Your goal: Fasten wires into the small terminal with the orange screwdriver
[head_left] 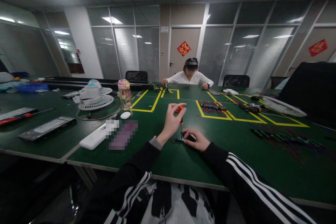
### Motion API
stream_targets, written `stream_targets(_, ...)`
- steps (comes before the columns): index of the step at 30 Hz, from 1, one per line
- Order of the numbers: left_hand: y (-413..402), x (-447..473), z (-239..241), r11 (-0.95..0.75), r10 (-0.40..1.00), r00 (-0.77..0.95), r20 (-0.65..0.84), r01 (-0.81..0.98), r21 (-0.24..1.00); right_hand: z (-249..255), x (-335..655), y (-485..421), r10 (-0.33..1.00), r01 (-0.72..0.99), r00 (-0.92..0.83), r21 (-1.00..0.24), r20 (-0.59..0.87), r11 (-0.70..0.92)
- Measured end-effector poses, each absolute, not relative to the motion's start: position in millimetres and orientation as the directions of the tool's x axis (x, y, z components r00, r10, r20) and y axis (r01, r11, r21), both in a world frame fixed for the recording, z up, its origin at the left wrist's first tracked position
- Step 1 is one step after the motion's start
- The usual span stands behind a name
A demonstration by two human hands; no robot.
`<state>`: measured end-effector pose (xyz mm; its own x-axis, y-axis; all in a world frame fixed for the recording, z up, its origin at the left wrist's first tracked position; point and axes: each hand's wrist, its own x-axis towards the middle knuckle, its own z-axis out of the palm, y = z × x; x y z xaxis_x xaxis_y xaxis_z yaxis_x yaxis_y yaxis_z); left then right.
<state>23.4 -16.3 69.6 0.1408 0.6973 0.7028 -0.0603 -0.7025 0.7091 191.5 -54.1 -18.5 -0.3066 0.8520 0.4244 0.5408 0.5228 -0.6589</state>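
A screwdriver with an orange and black handle stands upright, its handle in the closed fingers of my left hand. The thin shaft points down at a small green circuit board lying on the table, with red and blue wires running off to its left. My right hand rests on the table with its fingers pressed to the right end of the board. A dark shape shows under that palm, but I cannot make out what it is.
Yellow tape marks out areas on the green table. Several wired boards lie in one, more to the right. On the left are a bottle, white fans, a white box and a drive. A person sits opposite.
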Motion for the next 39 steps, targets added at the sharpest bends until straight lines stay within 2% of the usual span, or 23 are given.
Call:
stream_targets(5,-12.9,25.0,69.3,-0.577,0.751,0.239,0.616,-0.217,0.788,-18.5,191.5,-54.4,0.858,0.551,-0.299,-0.658,0.418,0.513)
stream_targets(12,-16.9,23.2,70.0,-0.688,0.712,0.144,0.687,-0.055,0.724,-17.1,191.0,-55.1,0.854,0.552,-0.309,-0.653,0.418,0.519)
stream_targets(18,-13.9,25.6,70.2,-0.566,0.739,0.271,0.617,-0.247,0.787,-17.5,191.5,-54.8,0.853,0.555,-0.309,-0.649,0.421,0.521)
stream_targets(24,-15.7,24.4,69.5,-0.706,0.692,0.141,0.708,-0.074,0.704,-19.9,192.1,-53.0,0.855,0.545,-0.309,-0.659,0.416,0.518)
stream_targets(30,-14.1,25.6,71.5,-0.525,0.762,0.28,0.584,-0.262,0.81,-18.6,192.3,-53.6,0.853,0.544,-0.314,-0.658,0.416,0.521)
stream_targets(36,-15.7,23.1,72.0,-0.671,0.712,0.163,0.683,-0.129,0.73,-18.8,192.4,-53.3,0.858,0.552,-0.308,-0.657,0.411,0.513)
stream_targets(39,-13.9,23.7,71.2,-0.63,0.731,0.194,0.655,-0.178,0.756,-18.5,192.2,-53.5,0.859,0.556,-0.312,-0.654,0.407,0.512)
